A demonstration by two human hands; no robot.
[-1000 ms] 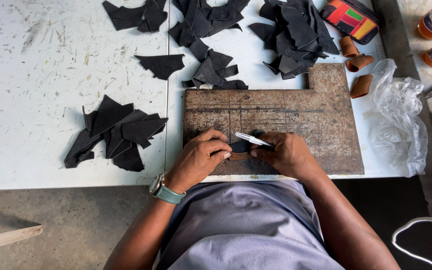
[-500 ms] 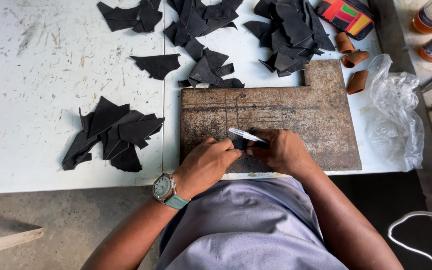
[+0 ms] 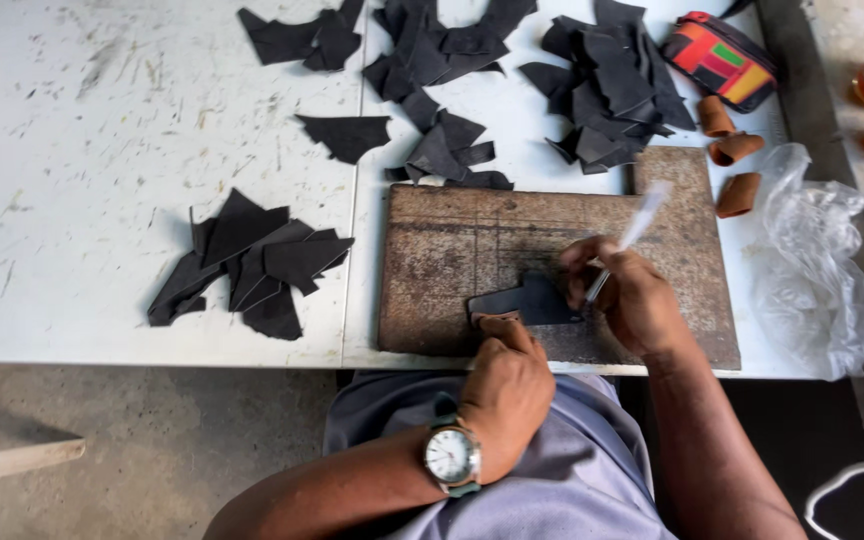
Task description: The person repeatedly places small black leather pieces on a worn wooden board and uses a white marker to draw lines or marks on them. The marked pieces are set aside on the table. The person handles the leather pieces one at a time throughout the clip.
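The right hand (image 3: 637, 300) has its fingers clenched around a slim pale pen-like tool (image 3: 624, 245), whose lower tip meets the right edge of a dark leather piece (image 3: 530, 300) while its upper end, blurred, slants up and to the right. The left hand (image 3: 507, 385) presses its fingers down on the near edge of that same piece, pinning it flat; a wristwatch (image 3: 450, 456) with a white dial sits on that wrist. The leather piece lies on a worn, rust-brown cutting board (image 3: 452, 260), near its front edge, and the board rests on the white worktop (image 3: 82, 150) right in front of the person. To the left of the board lies a heap of black offcuts (image 3: 252, 265), a single scrap (image 3: 347, 135) sits beyond it, and more black pieces (image 3: 607, 85) are piled past the board's far edge. On the right are three curled tan leather bits (image 3: 732, 150), a colourful pouch (image 3: 720, 60) and a crumpled clear plastic bag (image 3: 812, 265).
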